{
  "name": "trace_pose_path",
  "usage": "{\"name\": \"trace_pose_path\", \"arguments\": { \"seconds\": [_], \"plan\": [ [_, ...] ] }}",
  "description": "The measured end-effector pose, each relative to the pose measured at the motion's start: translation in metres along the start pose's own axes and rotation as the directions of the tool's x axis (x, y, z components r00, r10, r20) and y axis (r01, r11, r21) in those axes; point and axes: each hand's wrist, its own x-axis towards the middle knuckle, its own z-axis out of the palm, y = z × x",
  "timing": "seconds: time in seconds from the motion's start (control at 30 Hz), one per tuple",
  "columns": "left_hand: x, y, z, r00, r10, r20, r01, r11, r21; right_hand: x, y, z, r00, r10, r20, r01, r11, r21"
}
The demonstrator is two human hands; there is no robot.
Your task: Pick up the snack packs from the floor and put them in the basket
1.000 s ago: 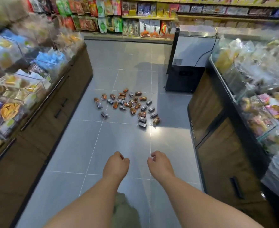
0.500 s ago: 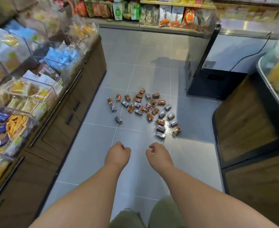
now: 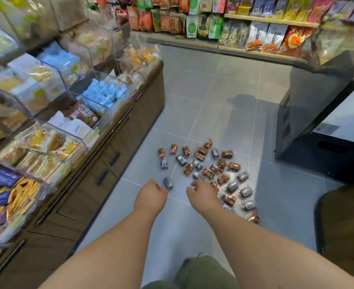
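Several small snack packs [image 3: 209, 172], orange-brown and dark grey in clear wrappers, lie scattered on the grey tiled floor [image 3: 224, 113] in the aisle. One grey pack [image 3: 168, 183] lies apart on the left, just beyond my left hand [image 3: 151, 195]. My left hand hangs above the floor with loosely curled fingers and holds nothing. My right hand [image 3: 203, 195] hovers at the near edge of the pile, fingers loosely bent down, also holding nothing. No basket is in view.
A wooden display counter [image 3: 117, 147] with clear bins of packaged snacks [image 3: 67, 132] runs along the left. A black chest freezer [image 3: 309, 101] stands at the right, a dark cabinet [image 3: 342, 222] nearer. Stocked shelves [image 3: 255, 30] line the back wall. My green-clad knee [image 3: 203, 272] shows below.
I have moved forward and lower toward the pile. Both hands have come from well short of the packs to its near edge, still holding nothing.
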Motion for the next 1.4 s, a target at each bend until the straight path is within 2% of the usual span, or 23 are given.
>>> {"name": "trace_pose_path", "arguments": {
  "seconds": [0.13,0.27,0.4,0.7,0.87,1.2,1.4],
  "plan": [
    [0.055,0.05,-0.01,0.999,-0.005,-0.04,0.002,0.998,-0.06,0.071,-0.039,-0.036,0.999,-0.049,-0.025,0.048,0.999,-0.004],
    [0.105,0.063,-0.01,0.998,-0.054,-0.016,0.053,0.996,-0.071,0.119,-0.052,-0.045,0.999,-0.041,-0.004,0.041,0.999,0.002],
    [0.173,0.075,-0.013,0.998,-0.059,0.037,0.06,0.998,-0.027,0.175,-0.058,-0.048,1.0,0.025,0.003,-0.025,0.999,-0.047],
    [0.351,0.116,-0.046,0.985,-0.016,0.17,0.0,0.996,0.09,0.324,-0.119,-0.045,0.973,0.227,-0.034,-0.226,0.973,0.046],
    [0.432,0.129,-0.048,0.979,-0.051,0.199,0.014,0.983,0.182,0.391,-0.12,-0.053,0.934,0.35,-0.068,-0.338,0.93,0.145],
    [0.542,0.136,0.049,0.958,-0.119,0.26,0.075,0.982,0.171,0.52,-0.053,-0.01,0.886,0.456,0.083,-0.46,0.887,0.034],
    [0.619,0.091,0.139,0.948,-0.146,0.283,0.084,0.972,0.219,0.599,0.016,0.056,0.846,0.507,0.163,-0.519,0.854,0.035]
  ]
}}
